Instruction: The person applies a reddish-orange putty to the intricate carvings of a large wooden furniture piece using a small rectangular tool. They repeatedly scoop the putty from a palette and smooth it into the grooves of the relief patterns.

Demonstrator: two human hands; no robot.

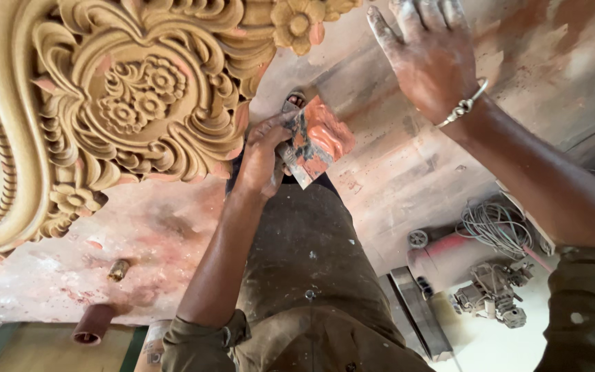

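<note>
hands with filler paste beside a carved wooden panel

a view looking down from a person's head at their own two hands and a stained workbench. the left hand (262,157) is curled shut around a small flat scraper blade (296,148), thumb on top and fingers underneath. the blade carries a thick lump of reddish-orange filler paste (326,131), and its metal is smeared with the same paste and with darker marks. the scraper sits just beside the lower right edge of a large carved wooden panel (139,96), close to the carving; whether it touches cannot be told.

the panel fills the upper left of the view. it is pale tan wood cut into scrolls, leaves, a central cluster of flowers and a rope-like border, with small dabs of reddish paste pressed into spots along the scrollwork.

the right hand (432,58) lies open and flat, fingers spread, palm down on the workbench surface (394,165) at the upper right. it holds nothing. its fingers are dusted pale, and a metal bracelet (464,105) circles the wrist.

the workbench is streaked with reddish stains and dust. a roll of sandpaper (93,324) rests near its lower left edge, with a small brass-coloured cylinder (118,269) a little above it. lower right, on the floor, lie a red power tool (442,251) with a coiled grey cable (496,226).
</note>
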